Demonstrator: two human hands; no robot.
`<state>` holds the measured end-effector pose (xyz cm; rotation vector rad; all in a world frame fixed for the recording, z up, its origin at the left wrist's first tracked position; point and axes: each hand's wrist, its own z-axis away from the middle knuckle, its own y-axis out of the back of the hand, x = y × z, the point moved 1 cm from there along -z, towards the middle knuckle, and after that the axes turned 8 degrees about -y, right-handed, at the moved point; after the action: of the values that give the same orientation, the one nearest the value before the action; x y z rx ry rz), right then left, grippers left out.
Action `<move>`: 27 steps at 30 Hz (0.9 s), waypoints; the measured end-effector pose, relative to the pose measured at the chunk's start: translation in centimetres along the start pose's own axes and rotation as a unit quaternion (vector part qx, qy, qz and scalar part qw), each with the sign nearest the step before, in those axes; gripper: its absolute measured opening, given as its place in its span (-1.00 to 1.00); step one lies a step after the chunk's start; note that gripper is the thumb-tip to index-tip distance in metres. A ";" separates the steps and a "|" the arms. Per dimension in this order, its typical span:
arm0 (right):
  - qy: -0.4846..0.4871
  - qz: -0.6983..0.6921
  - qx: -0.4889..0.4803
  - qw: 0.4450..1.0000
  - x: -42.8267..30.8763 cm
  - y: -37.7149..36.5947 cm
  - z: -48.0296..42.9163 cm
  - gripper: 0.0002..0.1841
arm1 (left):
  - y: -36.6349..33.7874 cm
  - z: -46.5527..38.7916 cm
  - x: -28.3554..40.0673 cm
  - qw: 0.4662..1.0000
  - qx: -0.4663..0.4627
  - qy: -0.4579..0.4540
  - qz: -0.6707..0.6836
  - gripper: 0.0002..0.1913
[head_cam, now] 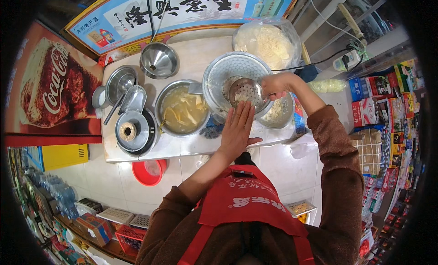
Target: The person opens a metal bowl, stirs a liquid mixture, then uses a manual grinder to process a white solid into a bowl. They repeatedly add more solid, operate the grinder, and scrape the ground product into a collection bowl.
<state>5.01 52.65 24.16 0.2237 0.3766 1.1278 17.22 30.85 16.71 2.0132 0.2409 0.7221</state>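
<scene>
My right hand point(277, 85) grips a perforated metal skimmer point(251, 88) by its handle end. The skimmer is tilted inside a large metal basin point(219, 71) with a honeycomb pattern, and some pale, crumbly matter lies in its bowl. My left hand point(237, 128) is stretched flat, thumb apart, with its fingertips at the skimmer's near edge. Partly under the basin, to the right, is a metal bowl point(289, 112) of pale crumbs. Left of the basin, a metal pot point(158, 119) holds cloudy liquid with yellowish pieces.
Behind the basin stands a clear plastic bag point(296, 42) of pale flakes. A metal funnel point(160, 58), a scoop point(135, 99) and a lidded pot point(137, 140) occupy the table's left. A black cable point(308, 63) runs to a socket. A red bucket point(137, 171) is on the floor.
</scene>
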 end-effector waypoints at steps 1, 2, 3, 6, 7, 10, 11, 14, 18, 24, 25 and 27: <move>0.002 -0.012 0.014 1.000 0.2 -0.1 0.2 -0.79 | 0.1 -0.2 -0.2 1.000 0.010 0.000 0.008 0.13; 0.013 -0.026 0.022 0.999 0.3 -0.1 0.4 -0.78 | 0.3 -0.4 -0.3 1.000 0.020 -0.001 0.016 0.13; 0.014 -0.036 0.048 0.998 0.6 -0.1 0.4 -0.79 | 0.5 -0.3 -0.7 0.999 0.031 0.013 0.012 0.14; 0.051 -0.069 0.122 0.989 1.7 -0.5 0.1 -0.81 | 1.4 1.1 -2.4 0.996 0.066 0.063 0.000 0.17; 0.066 -0.079 0.159 0.982 2.1 -0.9 -0.2 -0.81 | 1.5 1.6 -3.0 0.995 0.063 0.074 -0.004 0.18; 0.111 0.009 0.360 0.926 2.2 -3.4 -1.1 -0.80 | 1.4 3.9 -4.1 0.994 0.046 0.102 -0.003 0.21; 0.112 0.062 0.432 0.893 2.0 -4.3 -1.2 -0.80 | 1.2 4.4 -4.1 0.995 0.047 0.083 0.004 0.21; 0.097 0.068 0.459 0.880 0.9 -6.6 -1.1 -0.87 | 0.4 5.4 -3.9 0.997 0.051 0.045 0.024 0.20; 0.081 0.092 0.476 0.871 -0.6 -8.8 -0.2 -0.86 | -0.4 5.7 -3.3 0.997 0.048 0.035 0.050 0.19; 0.126 0.125 0.440 0.880 -0.2 -6.7 -2.7 -0.86 | -0.6 5.6 -2.6 0.999 0.028 0.028 0.004 0.14; 0.115 0.123 0.422 0.891 -0.1 -5.8 -3.3 -0.87 | -0.7 5.5 -2.5 0.999 0.018 0.033 -0.005 0.12; 0.172 0.213 0.384 0.882 -0.1 -4.4 -3.8 -0.89 | -1.0 5.2 -2.3 0.999 0.026 0.026 -0.016 0.13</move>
<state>7.07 50.72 19.09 0.8434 1.1363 1.4085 18.54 26.57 13.05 2.0370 0.3243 0.7550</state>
